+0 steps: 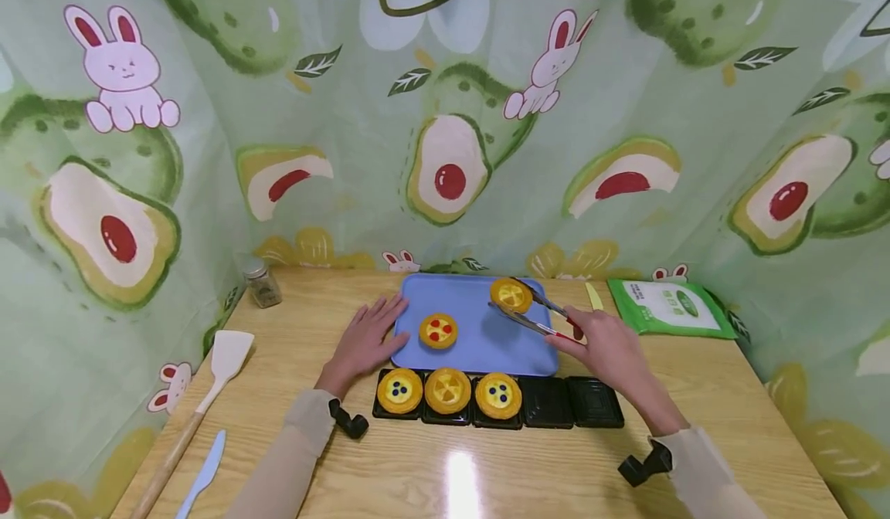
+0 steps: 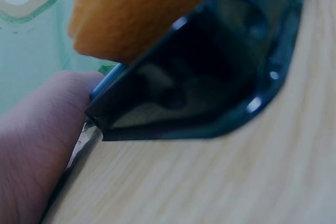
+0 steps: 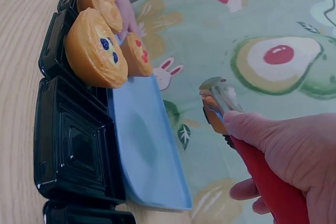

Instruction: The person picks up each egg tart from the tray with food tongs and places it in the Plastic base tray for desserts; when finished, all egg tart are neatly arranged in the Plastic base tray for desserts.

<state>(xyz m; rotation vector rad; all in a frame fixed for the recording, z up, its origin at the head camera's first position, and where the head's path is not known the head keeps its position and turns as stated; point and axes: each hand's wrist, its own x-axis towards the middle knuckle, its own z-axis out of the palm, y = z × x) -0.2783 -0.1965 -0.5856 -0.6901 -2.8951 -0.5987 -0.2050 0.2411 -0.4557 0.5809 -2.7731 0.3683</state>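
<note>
— Green cloth with bunnies and avocados hangs all around a wooden table (image 1: 695, 403). What is the right hand (image 1: 608, 349) doing?

— Its fingers are curled tight around the red handles of the tongs (image 1: 538, 314). The tongs reach out past the fingertips and pinch a yellow tart (image 1: 511, 295), up above the far corner of the blue tray (image 1: 501, 345).

— And the left hand (image 1: 365, 341)?

— It lies flat with its fingers straight, pressing on the table, and the fingertips touch the edge of the blue tray. It holds nothing.

— Are there more tarts?

— Yes. One with red dots (image 1: 438, 330) sits on the tray, just past the left hand's fingertips. Three more sit in a row of black cups (image 1: 573, 401) near both wrists: a blueberry one (image 1: 399, 391), an orange one (image 1: 448, 390), and another blueberry one (image 1: 497, 395). The two cups under the right hand have nothing in them.

— What else is there?

— Off beyond the left hand, a wooden spatula (image 1: 208, 388), a light blue knife (image 1: 203, 473) and a small jar (image 1: 261, 281). Beyond the right hand, a green packet (image 1: 667, 306).
</note>
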